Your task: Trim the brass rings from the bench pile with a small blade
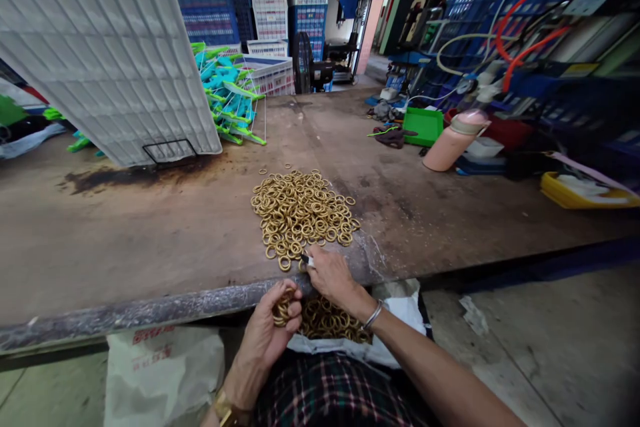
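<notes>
A heap of gold-coloured metal rings lies on the worktable near its front edge. My left hand, just in front of that edge, is closed around several of the same rings. At the near side of the heap, my right hand is closed on a small tool with a black tip; something white shows beside the tip, and the rest is hidden by the fingers. One ring lies right by the tip. Below my hands, a white sack holds more rings.
A tall whitish ribbed panel stands on the worktable at the left, with green and turquoise plastic pieces behind it. A pink bottle, green tray and yellow tray are at the right. A pale printed sack is below the edge.
</notes>
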{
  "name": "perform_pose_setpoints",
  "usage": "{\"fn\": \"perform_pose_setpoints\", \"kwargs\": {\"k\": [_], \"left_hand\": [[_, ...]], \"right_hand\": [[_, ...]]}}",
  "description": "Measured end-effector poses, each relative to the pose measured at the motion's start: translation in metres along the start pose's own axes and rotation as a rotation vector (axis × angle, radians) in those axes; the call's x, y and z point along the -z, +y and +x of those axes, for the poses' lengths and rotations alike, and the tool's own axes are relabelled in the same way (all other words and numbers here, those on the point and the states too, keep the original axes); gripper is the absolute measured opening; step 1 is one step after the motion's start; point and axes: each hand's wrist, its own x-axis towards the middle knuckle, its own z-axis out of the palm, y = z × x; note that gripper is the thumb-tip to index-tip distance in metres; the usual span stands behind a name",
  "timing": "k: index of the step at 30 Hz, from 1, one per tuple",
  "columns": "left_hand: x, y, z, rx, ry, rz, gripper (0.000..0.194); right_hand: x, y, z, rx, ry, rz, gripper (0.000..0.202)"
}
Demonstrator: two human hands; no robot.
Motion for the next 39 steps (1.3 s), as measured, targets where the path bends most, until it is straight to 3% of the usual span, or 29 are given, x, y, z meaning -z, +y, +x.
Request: {"fn": "perform_pose_setpoints", "kwargs": {"k": [4, 11, 20, 25, 27, 34, 39], "left_hand": [[-0.005, 0.0, 0.006, 0.001, 0.08, -0.009, 0.022], [-0.019, -0.012, 0.011, -0.201, 0.19, 0.315, 0.034], [-0.015, -0.018, 0.019, -0.332, 0.253, 0.595, 0.031], [-0.013, -0.012, 0.018, -0.574, 0.269, 0.91, 0.022], [-0.014, -0.011, 0.017, -0.613, 0.259, 0.95, 0.02], [-0.021, -0.012, 0.011, -0.173, 0.135, 0.573, 0.031], [-0.024, -0.01, 0.008, -0.172, 0.073, 0.539, 0.031]], "right_hand": [[-0.001, 0.007, -0.006, 0.05, 0.125, 0.252, 0.014], [-0.008, 0.006, -0.015, 0.101, 0.292, 0.483, 0.01], [-0.004, 0.004, -0.023, 0.102, 0.208, 0.599, 0.013], [0.006, 0.005, -0.022, 0.125, 0.139, 0.684, 0.019], [0.008, 0.004, -0.021, 0.131, 0.098, 0.679, 0.019], [0.009, -0.002, -0.024, 0.09, 0.092, 0.69, 0.021], [0.008, 0.0, -0.024, 0.062, 0.066, 0.809, 0.021]]}}
